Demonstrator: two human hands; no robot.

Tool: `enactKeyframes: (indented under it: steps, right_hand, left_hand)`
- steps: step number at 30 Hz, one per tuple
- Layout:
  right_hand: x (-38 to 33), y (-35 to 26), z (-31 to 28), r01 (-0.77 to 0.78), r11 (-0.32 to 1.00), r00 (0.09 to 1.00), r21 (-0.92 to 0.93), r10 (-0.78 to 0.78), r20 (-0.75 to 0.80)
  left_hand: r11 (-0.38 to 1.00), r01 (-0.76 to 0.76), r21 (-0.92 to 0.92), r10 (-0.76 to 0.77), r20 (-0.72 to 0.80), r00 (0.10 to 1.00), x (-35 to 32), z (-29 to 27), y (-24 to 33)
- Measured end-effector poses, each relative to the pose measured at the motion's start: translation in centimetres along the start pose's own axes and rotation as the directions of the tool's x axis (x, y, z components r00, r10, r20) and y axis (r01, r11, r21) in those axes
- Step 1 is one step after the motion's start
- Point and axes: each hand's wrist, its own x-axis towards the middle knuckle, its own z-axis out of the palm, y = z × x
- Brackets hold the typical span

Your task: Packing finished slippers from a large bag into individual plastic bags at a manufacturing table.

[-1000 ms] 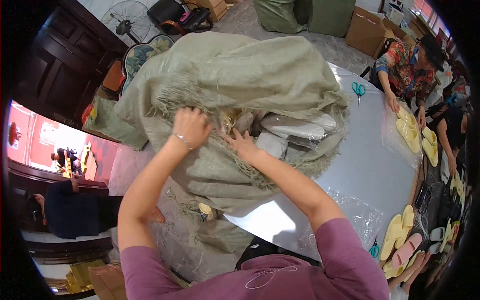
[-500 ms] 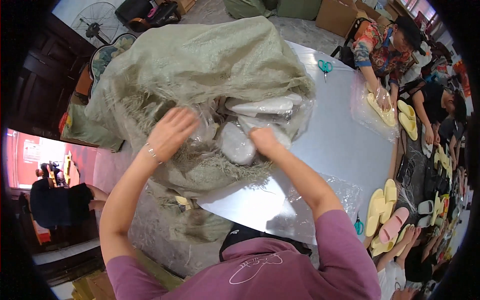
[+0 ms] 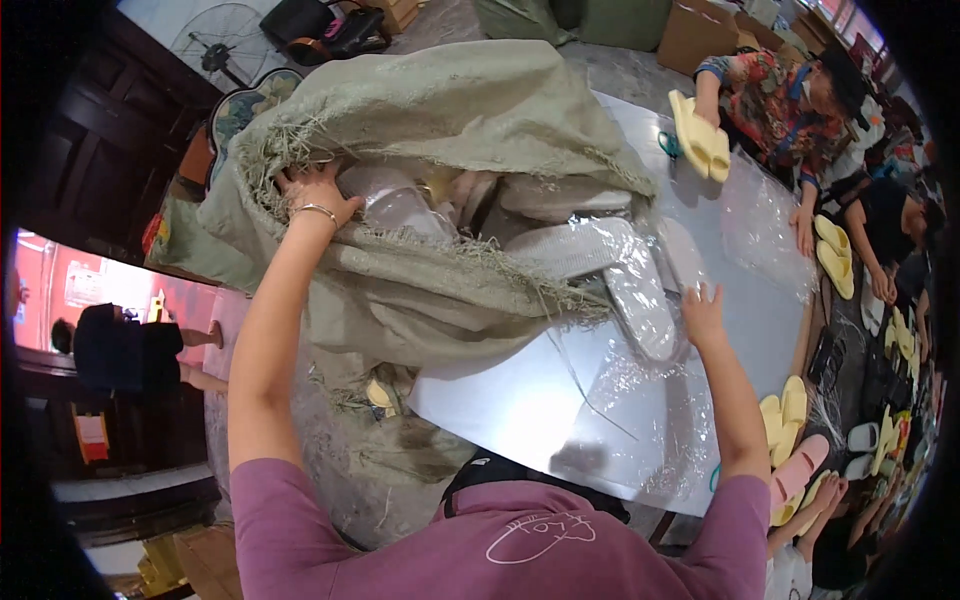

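A large olive woven sack (image 3: 440,100) with frayed edges lies with its mouth gaping. My left hand (image 3: 320,195) reaches over the near rim at the mouth's left corner, fingers spread against the frayed edge. Pale grey slippers in clear plastic show inside the mouth, one slipper (image 3: 395,205) close to this hand. At the sack's right side, a plastic-wrapped slipper (image 3: 645,305) rests on the white tabletop (image 3: 500,400), with another pale slipper (image 3: 682,252) beside it. My right hand (image 3: 704,315) is next to these two, its fingers apart; whether it touches the plastic I cannot tell.
Across the table, a co-worker holds yellow slippers (image 3: 700,140) over teal scissors (image 3: 668,145), beside a clear plastic bag (image 3: 765,220). More yellow slippers (image 3: 835,255) and a pink slipper (image 3: 798,470) lie along the right. A fan (image 3: 218,50) stands at the back left.
My left hand has moved up and left to the mouth's corner. My right hand has gone right, and wrapped slippers now lie outside the sack. The co-worker has lifted yellow slippers.
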Motion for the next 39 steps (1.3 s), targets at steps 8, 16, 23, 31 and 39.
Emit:
enactKeyframes:
  steps: [8,16,23,31,39]
  right_hand:
    - [25.1,-14.7,-18.6,0.212,0.379,0.974,0.901,-0.009,-0.226]
    - [36.9,-29.9,-17.9,-0.241,0.183,0.933,0.953,-0.226,0.279]
    - [30.1,-32.2,-18.8,-0.284,0.434,0.907,0.855,-0.168,0.386]
    - [27.5,-37.8,-13.3,-0.261,0.115,0.959,0.958,0.143,0.244]
    - [29.1,-33.5,-13.1,-0.231,-0.84,0.963,0.491,-0.126,0.239]
  left_hand:
    - [0.807,-0.523,-0.275,0.447,-0.295,0.845,-0.7,9.0,-1.2]
    - [0.854,-0.236,-0.463,0.12,-0.267,0.956,3.7,12.6,-5.7]
    - [0.844,-0.327,-0.424,0.295,-0.142,0.945,-2.3,17.6,-5.1]
    - [0.748,-0.441,-0.496,0.453,-0.105,0.885,-1.5,16.3,-4.2]
    - [0.588,-0.587,-0.556,0.643,-0.119,0.757,-3.0,16.6,-4.4]
